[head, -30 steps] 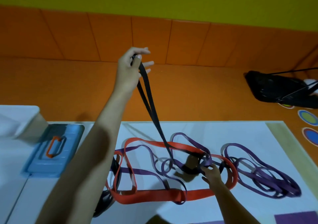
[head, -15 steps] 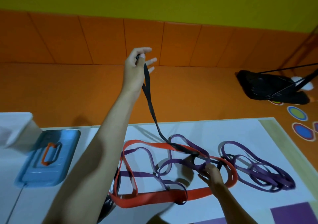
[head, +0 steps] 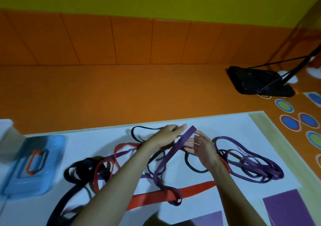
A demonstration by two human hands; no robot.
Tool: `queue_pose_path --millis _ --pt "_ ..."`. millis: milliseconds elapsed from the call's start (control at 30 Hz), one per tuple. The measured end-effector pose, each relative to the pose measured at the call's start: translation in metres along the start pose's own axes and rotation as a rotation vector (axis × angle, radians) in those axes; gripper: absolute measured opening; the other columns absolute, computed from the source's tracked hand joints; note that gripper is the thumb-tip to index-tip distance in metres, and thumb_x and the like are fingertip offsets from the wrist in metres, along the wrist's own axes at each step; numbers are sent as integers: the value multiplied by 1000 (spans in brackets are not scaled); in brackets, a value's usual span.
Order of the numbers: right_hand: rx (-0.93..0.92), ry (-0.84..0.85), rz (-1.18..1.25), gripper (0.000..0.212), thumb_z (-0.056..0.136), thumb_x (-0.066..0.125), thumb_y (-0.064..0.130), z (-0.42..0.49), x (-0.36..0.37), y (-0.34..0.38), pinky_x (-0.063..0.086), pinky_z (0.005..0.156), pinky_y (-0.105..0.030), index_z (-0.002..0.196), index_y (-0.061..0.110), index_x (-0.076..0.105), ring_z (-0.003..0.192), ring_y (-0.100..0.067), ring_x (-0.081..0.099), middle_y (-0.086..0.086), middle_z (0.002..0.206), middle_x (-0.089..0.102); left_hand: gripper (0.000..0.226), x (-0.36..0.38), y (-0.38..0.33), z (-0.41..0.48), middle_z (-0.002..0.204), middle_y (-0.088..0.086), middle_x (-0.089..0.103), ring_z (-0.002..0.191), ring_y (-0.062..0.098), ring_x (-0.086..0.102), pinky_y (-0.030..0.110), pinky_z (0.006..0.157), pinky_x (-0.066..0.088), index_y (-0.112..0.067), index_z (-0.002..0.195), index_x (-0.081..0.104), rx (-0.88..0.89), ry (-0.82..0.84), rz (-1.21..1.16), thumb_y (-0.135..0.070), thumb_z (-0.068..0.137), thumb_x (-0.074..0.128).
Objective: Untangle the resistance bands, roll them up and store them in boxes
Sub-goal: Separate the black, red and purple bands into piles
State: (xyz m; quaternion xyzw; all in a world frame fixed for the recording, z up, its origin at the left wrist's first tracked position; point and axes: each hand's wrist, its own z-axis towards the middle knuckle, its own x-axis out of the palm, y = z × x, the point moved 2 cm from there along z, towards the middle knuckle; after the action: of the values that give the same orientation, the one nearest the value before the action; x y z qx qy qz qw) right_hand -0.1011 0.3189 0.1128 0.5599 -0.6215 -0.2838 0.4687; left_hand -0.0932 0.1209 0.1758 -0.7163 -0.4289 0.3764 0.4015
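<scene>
A big white surface (head: 234,126) is carrying a messy heap of stretchy bands. At its left end a blue box (head: 34,165) is sitting with its lid on and an orange handle (head: 33,161) on top, so what is inside is not showing. A pale box (head: 7,139) is peeking in beside it at the edge. A wide red band (head: 196,187) is looping across the middle of the surface. A fat black band (head: 76,172) is curling at the left near the blue box, and a bunch of thin purple bands (head: 251,165) is lying at the right. Both hands are hovering over the middle of the heap. The left hand (head: 165,136) is reaching out with its fingers nearly straight and close together. It is too blurry to tell if it is pinching anything. The right hand (head: 203,149) is hanging loose with its fingers spread apart. Its fingertips are touching a purple band (head: 180,141) that is sticking up between the two hands.
</scene>
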Motion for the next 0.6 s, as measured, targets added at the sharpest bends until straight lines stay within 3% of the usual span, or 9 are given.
queue_pose_path --millis 100,133,200,267,333,400,500,567,600 --pt "-83 133 -287 31 102 54 0 -1 8 15 62 72 -34 118 18 73 78 -30 76 -17 92 78 34 40 22 5 76 -24 73 76 -10 69 5 67 47 -38 89 74 54 52 -36 -64 101 56" --pt "-133 140 -391 33 100 55 -4 0 7 17 59 66 -28 117 16 75 69 -21 72 -11 82 75 31 47 26 9 70 -24 70 69 -10 67 3 63 44 -36 87 73 75 12 -60 -58 103 58" --pt "-261 93 -510 20 101 63 -1 1 2 20 54 60 -16 108 11 78 60 -8 64 -10 72 68 31 47 33 17 75 -16 72 70 -8 66 7 66 45 -27 101 76 70 -46 -126 -54 104 59" --pt "-300 54 -485 10 101 68 19 2 -5 17 54 64 -15 103 11 75 62 -7 62 -21 74 59 38 45 33 22 84 -2 75 78 2 69 17 75 47 -17 107 75 64 -77 -138 -52 103 62" --pt "-160 121 -330 32 103 60 39 3 -7 4 59 81 -27 109 11 73 87 -19 73 -21 95 70 31 45 34 27 94 3 78 88 11 77 27 82 57 -13 108 73 33 -84 -235 -43 103 66" --pt "-18 282 -218 44 106 49 49 1 -3 -12 58 97 -36 124 18 73 117 -28 70 -13 123 74 21 43 30 30 99 4 79 94 19 79 34 86 64 -13 109 72 -33 -91 -397 -32 102 67" --pt "46 435 -170 47 106 57 45 2 5 -27 49 113 -48 140 13 63 133 -40 59 -20 140 65 24 37 28 32 111 9 81 105 26 77 37 88 63 -10 116 70 -121 -51 -541 -27 99 71" --pt "47 459 -206 44 105 64 38 3 4 -29 50 113 -50 138 9 65 129 -41 62 -20 136 67 29 31 30 32 118 14 79 112 30 76 40 93 62 -12 119 70 -170 -48 -585 -25 95 79" --pt "35 445 -257 39 104 65 37 3 2 -25 54 107 -45 133 11 69 122 -36 67 -14 129 72 32 28 33 34 122 14 77 115 30 74 42 99 61 -13 122 70 -190 -57 -589 -23 94 80"
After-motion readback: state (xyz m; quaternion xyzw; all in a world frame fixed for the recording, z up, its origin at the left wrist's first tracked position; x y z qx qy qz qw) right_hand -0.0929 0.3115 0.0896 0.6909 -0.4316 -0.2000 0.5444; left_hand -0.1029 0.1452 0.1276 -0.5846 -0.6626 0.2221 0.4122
